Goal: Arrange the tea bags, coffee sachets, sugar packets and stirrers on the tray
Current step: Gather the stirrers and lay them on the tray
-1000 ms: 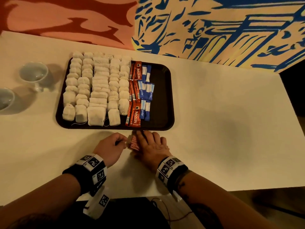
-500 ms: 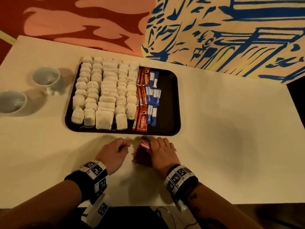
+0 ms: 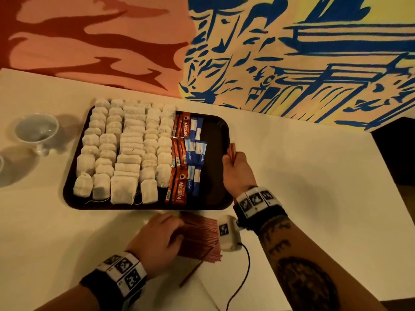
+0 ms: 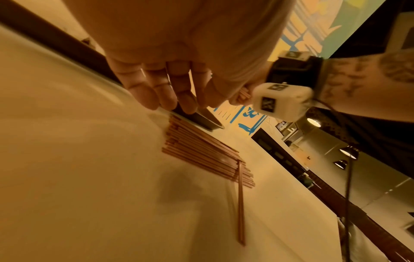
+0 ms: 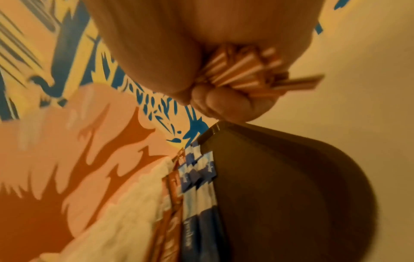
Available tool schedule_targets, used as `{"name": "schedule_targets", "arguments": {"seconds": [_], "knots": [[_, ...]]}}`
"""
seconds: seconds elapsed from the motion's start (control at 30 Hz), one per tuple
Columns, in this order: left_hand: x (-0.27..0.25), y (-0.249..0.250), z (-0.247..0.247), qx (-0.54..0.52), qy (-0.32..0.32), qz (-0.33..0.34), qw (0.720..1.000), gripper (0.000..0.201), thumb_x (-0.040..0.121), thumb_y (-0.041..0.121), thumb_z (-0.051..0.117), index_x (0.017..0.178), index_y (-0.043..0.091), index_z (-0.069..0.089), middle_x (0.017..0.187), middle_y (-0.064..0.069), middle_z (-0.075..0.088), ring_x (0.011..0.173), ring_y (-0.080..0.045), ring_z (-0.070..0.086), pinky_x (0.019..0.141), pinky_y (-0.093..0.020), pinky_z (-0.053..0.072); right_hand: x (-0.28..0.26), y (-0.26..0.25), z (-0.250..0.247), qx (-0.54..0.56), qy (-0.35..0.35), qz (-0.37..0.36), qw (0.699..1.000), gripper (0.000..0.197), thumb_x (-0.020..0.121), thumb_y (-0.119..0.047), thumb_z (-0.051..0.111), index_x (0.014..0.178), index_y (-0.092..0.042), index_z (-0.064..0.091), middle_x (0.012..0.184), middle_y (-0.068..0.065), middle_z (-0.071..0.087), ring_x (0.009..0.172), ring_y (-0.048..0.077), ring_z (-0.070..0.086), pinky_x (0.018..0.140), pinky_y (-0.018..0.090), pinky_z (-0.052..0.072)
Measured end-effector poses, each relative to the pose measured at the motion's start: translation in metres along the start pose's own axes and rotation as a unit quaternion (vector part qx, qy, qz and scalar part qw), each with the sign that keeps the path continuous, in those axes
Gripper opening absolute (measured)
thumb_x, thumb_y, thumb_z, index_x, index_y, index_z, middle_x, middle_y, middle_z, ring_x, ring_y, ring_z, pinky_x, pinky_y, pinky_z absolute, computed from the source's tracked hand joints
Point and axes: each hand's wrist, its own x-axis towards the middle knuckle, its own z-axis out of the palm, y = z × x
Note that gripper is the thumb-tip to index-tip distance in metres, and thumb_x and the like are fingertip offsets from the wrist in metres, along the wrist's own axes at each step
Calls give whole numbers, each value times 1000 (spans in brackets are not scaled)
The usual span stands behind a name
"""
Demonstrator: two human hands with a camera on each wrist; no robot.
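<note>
Right hand (image 3: 237,169) lifted stirrer bundle (image 3: 231,151), clamped, over tray (image 3: 215,135); left hand (image 3: 157,239) relaxed, on stirrers (image 3: 199,236).

The head view looks down and forward from above, taking in the whole tray (image 3: 224,131) and surface (image 3: 303,187). The left wrist view sits low, close to the surface, facing along the stirrers (image 4: 201,156). The right wrist view, blurred, looks past the grip onto the tray's bare right part. All three views share the tray.
</note>
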Motion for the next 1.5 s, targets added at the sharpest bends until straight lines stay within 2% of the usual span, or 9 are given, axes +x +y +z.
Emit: {"name": "schedule_targets", "arguments": {"seconds": [0.23,0.4,0.53,0.7,1.0,1.13,1.33,1.43,1.5], "knots": [[1,1,3,18,15,10,1000,21,99,34,48,118,36,56,109,22,48,105,0,41,95,-17,38,45,-26,35,-120,-58,61,989,45,101,-15,45,143,-4,34,138,18,51,124,33,53,94,37,43],[-3,-7,2,12,27,17,999,23,99,28,50,120,33,57,110,22,48,107,-1,41,92,-12,35,54,-26,47,-155,-42,56,986,52,100,-13,46,149,-7,27,144,16,44,128,32,49,89,32,39],[-3,-12,2,-2,31,17,999,22,98,27,53,118,32,60,108,24,48,108,-1,43,86,-8,33,59,-30,54,-168,-40,111,979,58,102,-11,43,153,-8,14,146,18,46,130,36,51,102,45,45],[-2,-11,2,-8,30,24,999,22,98,26,52,119,32,58,109,23,47,108,-1,42,97,-19,40,60,-31,59,-218,-40,105,969,58,100,-16,51,149,-7,21,145,19,42,129,37,51,101,47,47],[1,-4,2,31,35,39,998,25,95,30,54,119,30,58,117,16,53,113,-6,43,101,-28,44,64,-32,51,-274,-42,93,956,58,95,-21,62,141,-3,32,142,18,45,130,33,51,101,42,47],[2,10,9,89,-1,65,994,60,81,58,36,131,28,51,135,12,49,132,-14,38,113,-34,36,51,-30,36,-254,-36,61,964,54,94,-19,60,139,-2,36,139,18,50,127,34,53,101,42,48],[10,26,36,221,-87,80,968,116,73,81,53,157,23,-1,165,6,0,151,-19,-7,118,-38,-14,4,-12,-3,-217,-7,17,976,35,98,-21,44,129,-6,39,134,18,49,121,36,55,95,42,45],[14,25,49,265,-107,57,956,129,67,80,60,155,24,-16,165,1,-15,151,-25,-17,119,-49,-15,-21,14,-15,-166,-7,15,986,32,102,-24,40,129,-7,39,133,17,48,117,34,55,92,39,42],[14,26,51,275,-87,56,956,125,69,70,68,157,23,-7,166,-3,-2,152,-30,-3,119,-53,-7,-37,36,-16,-134,-10,23,991,34,102,-25,41,132,-9,40,133,14,47,118,34,55,94,38,42]]}}
